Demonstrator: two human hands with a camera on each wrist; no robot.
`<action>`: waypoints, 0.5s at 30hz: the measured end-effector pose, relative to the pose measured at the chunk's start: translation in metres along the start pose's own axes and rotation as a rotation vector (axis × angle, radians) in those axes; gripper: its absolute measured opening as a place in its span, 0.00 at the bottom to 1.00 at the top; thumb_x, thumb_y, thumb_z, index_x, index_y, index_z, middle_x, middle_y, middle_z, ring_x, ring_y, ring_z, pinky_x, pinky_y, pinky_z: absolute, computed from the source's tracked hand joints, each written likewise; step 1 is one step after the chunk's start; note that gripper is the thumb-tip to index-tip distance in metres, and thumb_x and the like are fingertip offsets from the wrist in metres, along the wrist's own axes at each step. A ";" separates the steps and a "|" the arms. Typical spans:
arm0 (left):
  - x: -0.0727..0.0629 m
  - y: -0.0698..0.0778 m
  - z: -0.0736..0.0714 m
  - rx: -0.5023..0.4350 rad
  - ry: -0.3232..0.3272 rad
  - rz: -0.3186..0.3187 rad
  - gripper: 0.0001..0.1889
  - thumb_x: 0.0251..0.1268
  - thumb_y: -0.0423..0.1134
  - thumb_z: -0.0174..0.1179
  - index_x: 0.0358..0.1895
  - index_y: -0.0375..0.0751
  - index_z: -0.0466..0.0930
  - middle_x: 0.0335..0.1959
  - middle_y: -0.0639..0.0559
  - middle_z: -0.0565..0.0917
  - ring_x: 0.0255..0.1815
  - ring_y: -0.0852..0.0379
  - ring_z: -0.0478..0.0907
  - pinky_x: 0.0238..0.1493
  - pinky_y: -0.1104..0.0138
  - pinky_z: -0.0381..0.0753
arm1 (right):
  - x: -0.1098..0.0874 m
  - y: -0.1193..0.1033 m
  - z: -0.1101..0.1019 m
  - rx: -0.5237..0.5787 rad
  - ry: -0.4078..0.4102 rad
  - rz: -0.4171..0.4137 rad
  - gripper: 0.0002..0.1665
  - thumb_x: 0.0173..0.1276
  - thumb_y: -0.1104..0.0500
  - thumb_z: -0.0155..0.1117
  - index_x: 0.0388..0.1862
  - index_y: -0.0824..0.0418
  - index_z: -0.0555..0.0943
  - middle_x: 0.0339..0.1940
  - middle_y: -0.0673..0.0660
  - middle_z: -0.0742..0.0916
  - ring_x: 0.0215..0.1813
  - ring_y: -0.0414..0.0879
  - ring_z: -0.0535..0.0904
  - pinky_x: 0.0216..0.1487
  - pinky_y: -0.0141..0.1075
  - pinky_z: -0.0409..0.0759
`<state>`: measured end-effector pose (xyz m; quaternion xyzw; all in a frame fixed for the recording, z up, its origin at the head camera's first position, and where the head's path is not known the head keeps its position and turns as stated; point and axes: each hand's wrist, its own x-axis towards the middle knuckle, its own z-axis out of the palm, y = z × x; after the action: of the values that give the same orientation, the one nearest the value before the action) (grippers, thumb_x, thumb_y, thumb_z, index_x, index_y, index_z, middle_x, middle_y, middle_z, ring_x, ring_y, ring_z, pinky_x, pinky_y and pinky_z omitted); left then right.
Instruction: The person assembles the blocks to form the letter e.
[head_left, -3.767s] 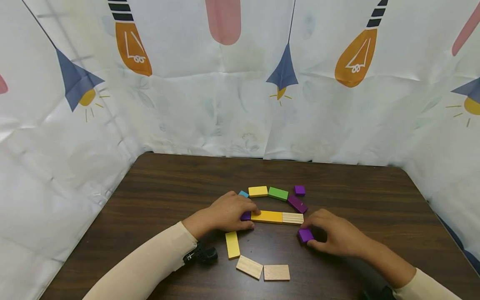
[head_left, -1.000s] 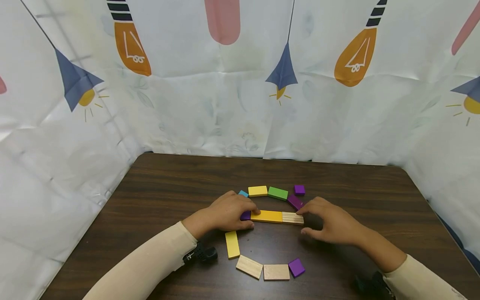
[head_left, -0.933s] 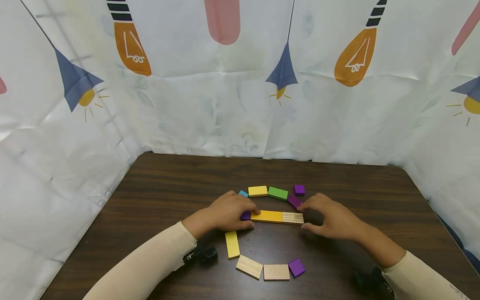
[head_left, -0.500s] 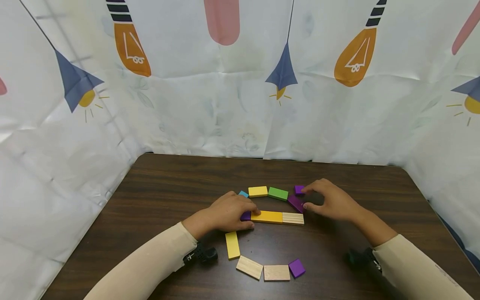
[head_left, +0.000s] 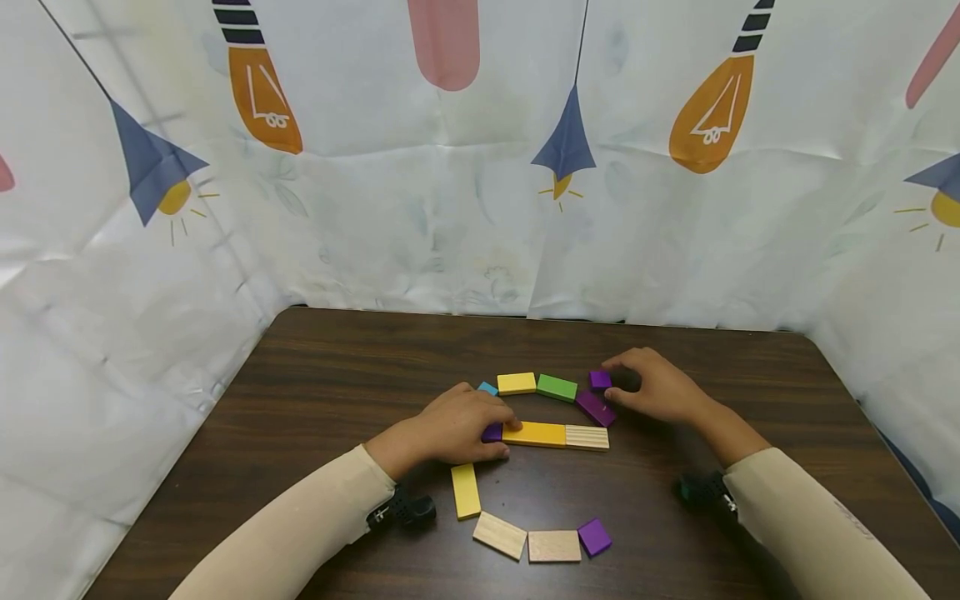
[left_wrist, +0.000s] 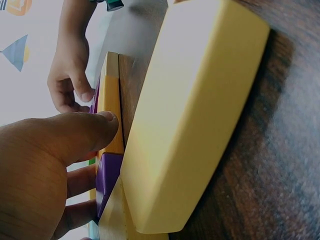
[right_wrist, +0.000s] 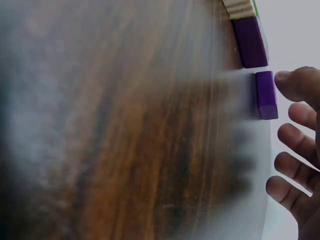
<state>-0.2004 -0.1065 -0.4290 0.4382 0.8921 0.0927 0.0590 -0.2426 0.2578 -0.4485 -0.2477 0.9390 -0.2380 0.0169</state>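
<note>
My left hand (head_left: 453, 423) rests over the left end of a straight row of wooden blocks, partly hiding it. One fingertip touches the orange block (head_left: 536, 433); the thumb lies along the row's near side. Beside the orange block are a purple block (left_wrist: 109, 172) and a ridged plain wood block (head_left: 587, 437). At the upper right, my right hand (head_left: 660, 387) spreads thumb and forefinger at the right side of a small purple block (head_left: 600, 380). In the right wrist view, the thumb is close to that purple block (right_wrist: 266, 95) and the other fingers are loosely bent.
Blue (head_left: 487, 388), yellow (head_left: 516, 383), green (head_left: 557, 387) and dark purple blocks (head_left: 595, 408) curve above the row. Below it curve a yellow block (head_left: 465, 492), two plain wood blocks (head_left: 554, 547) and a purple block (head_left: 595, 537). All lie on a dark table (head_left: 360, 350).
My right hand set a purple block at the lower curve's right end, then moved up past the dark purple block to the small purple block at the back. The left hand stayed put.
</note>
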 end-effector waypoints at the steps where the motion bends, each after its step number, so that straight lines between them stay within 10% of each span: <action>1: 0.000 0.000 0.000 0.000 0.000 0.000 0.17 0.69 0.57 0.65 0.57 0.58 0.85 0.54 0.64 0.85 0.57 0.61 0.79 0.55 0.57 0.72 | 0.001 0.001 0.001 -0.002 -0.001 0.001 0.27 0.68 0.49 0.74 0.62 0.60 0.82 0.60 0.57 0.84 0.65 0.59 0.75 0.64 0.59 0.72; 15: 0.001 0.001 0.000 0.003 -0.007 -0.005 0.18 0.69 0.57 0.65 0.57 0.59 0.85 0.55 0.64 0.85 0.58 0.61 0.78 0.56 0.57 0.71 | 0.010 0.002 0.008 -0.032 -0.024 -0.027 0.23 0.68 0.55 0.73 0.61 0.59 0.84 0.56 0.56 0.86 0.60 0.56 0.77 0.60 0.55 0.76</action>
<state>-0.2002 -0.1055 -0.4283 0.4362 0.8933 0.0897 0.0615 -0.2512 0.2512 -0.4561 -0.2636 0.9390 -0.2200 0.0207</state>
